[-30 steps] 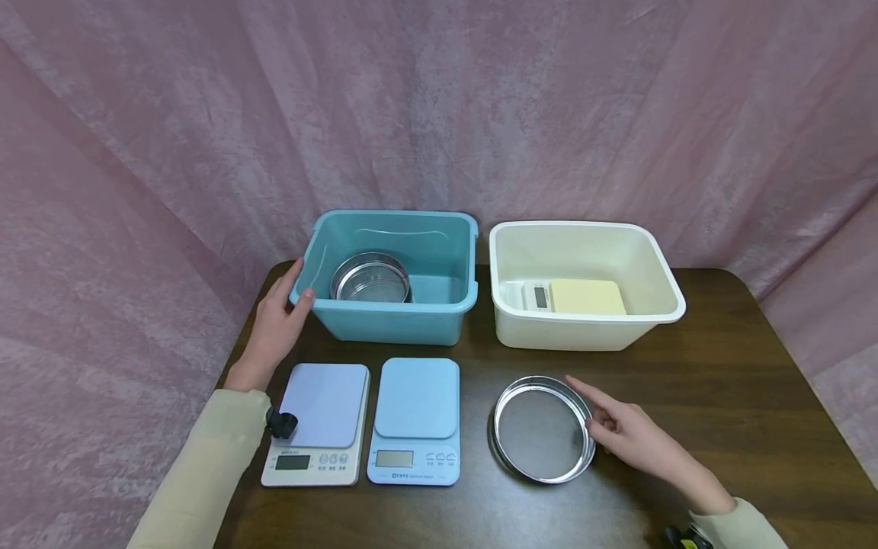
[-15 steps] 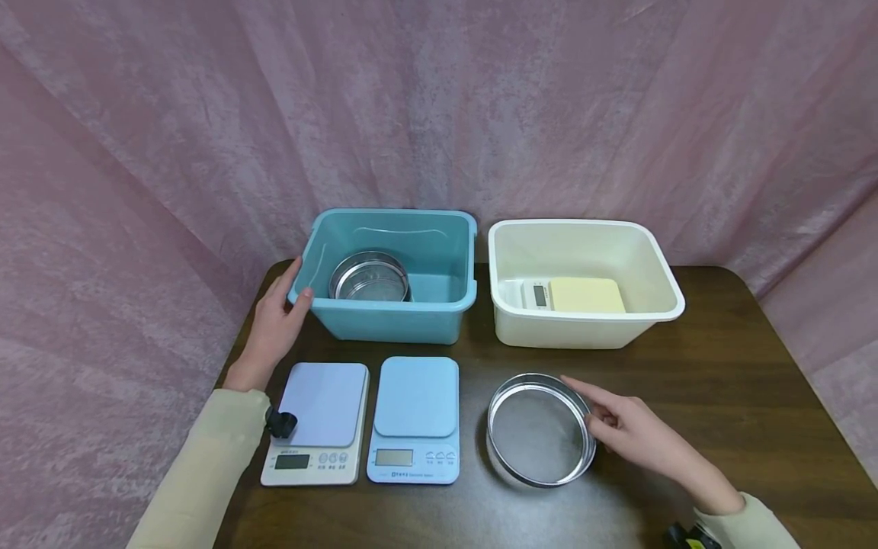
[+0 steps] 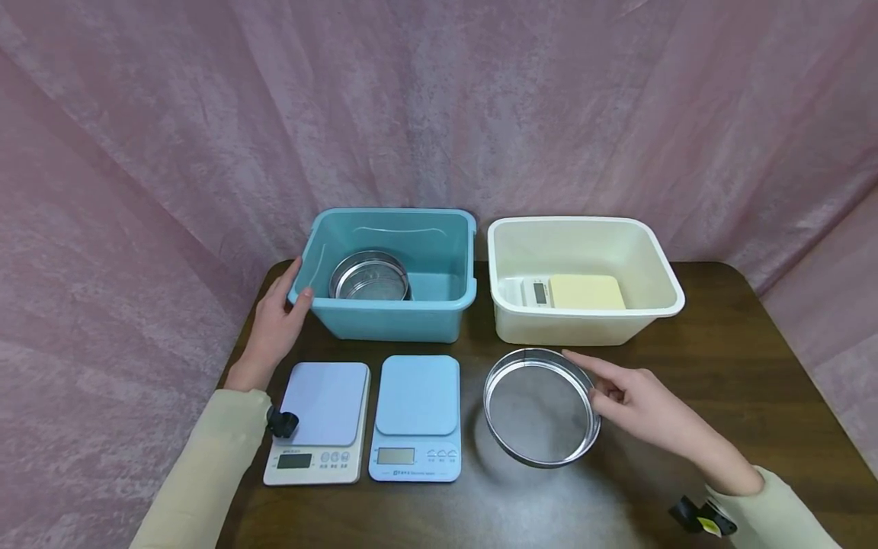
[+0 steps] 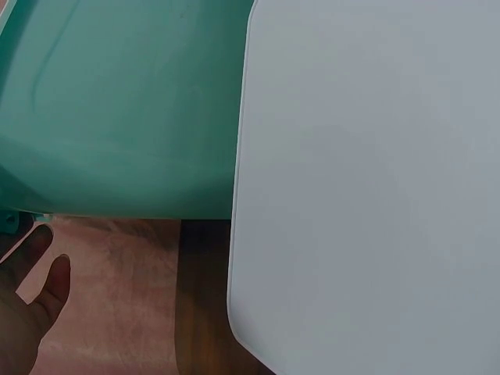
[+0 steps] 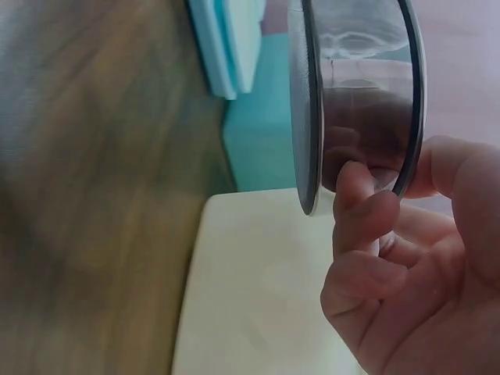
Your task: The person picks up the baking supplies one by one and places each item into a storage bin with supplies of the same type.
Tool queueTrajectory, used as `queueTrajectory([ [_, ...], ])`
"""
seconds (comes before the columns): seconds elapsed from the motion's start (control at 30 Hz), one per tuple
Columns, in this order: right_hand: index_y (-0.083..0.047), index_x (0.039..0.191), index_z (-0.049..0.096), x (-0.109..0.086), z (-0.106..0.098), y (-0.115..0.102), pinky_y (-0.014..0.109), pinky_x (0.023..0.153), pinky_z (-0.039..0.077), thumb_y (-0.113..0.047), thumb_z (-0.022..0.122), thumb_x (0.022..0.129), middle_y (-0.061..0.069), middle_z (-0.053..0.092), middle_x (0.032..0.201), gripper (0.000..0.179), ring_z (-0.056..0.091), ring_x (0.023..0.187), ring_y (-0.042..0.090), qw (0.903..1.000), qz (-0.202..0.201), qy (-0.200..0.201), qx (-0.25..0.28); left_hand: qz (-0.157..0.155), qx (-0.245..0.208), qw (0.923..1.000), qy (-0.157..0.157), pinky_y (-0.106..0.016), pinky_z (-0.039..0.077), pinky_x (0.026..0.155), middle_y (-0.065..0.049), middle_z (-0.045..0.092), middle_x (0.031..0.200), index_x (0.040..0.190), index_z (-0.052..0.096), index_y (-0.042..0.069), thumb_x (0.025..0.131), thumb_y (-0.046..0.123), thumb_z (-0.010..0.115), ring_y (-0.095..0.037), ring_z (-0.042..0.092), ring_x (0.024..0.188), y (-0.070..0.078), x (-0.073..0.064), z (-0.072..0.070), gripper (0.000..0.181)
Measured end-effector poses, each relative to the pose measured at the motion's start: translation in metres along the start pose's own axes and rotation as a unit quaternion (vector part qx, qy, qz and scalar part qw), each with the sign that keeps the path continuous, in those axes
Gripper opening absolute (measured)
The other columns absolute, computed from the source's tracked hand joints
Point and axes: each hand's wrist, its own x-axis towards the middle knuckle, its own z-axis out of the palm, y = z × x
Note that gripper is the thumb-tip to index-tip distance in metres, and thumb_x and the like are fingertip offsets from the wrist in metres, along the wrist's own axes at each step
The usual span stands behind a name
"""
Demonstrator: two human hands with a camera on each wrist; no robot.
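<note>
Hold the sieve [image 3: 540, 412] level, right hand [image 3: 645, 400] fingers pinching its side, left hand [image 3: 274, 328] fingers outspread at the blue bin [image 3: 398, 323].

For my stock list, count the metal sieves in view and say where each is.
2: a held sieve, pinched by the right hand above the table, and a second sieve inside the blue bin. Any stacked beneath that one would be hidden.

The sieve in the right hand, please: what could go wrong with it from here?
The right hand pinches the sieve at one side only, so it may tilt or slip. The white bin stands just beyond; if moved forward too low, the sieve could knock its wall.
</note>
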Motion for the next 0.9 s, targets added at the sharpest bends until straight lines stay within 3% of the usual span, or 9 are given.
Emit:
queueTrajectory([
  [0.3, -0.019, 0.147, 0.061, 0.016, -0.028, -0.02, 0.023, 0.05, 0.041, 0.005, 0.062, 0.09, -0.017, 0.053, 0.069, 0.062, 0.045, 0.057, -0.001, 0.9996, -0.022, 0.015, -0.012, 0.001, 0.001, 1.0, 0.003, -0.068, 0.035, 0.112, -0.024, 0.042, 0.157, 0.167, 0.028, 0.015, 0.11, 0.029, 0.054, -0.045, 0.044, 0.14, -0.003, 0.001, 0.001, 0.064],
  [0.57, -0.017, 0.151, 0.057, 0.03, -0.05, -0.041, 0.027, 0.046, 0.043, 0.008, 0.055, 0.093, -0.011, 0.054, 0.063, 0.063, 0.048, 0.05, 0.007, 0.9992, 0.014, -0.014, 0.036, 0.003, 0.002, 1.0, 0.003, -0.068, 0.035, 0.112, -0.023, 0.041, 0.158, 0.167, 0.027, 0.017, 0.11, 0.036, 0.052, -0.045, 0.043, 0.14, -0.004, 0.001, 0.002, 0.065],
  [0.9, -0.024, 0.152, 0.055, 0.053, -0.066, -0.059, 0.029, 0.05, 0.043, 0.003, 0.051, 0.093, -0.004, 0.056, 0.068, 0.065, 0.051, 0.053, 0.014, 0.998, 0.055, -0.027, 0.015, 0.0, 0.008, 1.0, 0.0, -0.068, 0.035, 0.113, -0.024, 0.041, 0.158, 0.167, 0.027, 0.015, 0.11, 0.035, 0.052, -0.046, 0.043, 0.14, -0.003, 0.0, 0.001, 0.065],
])
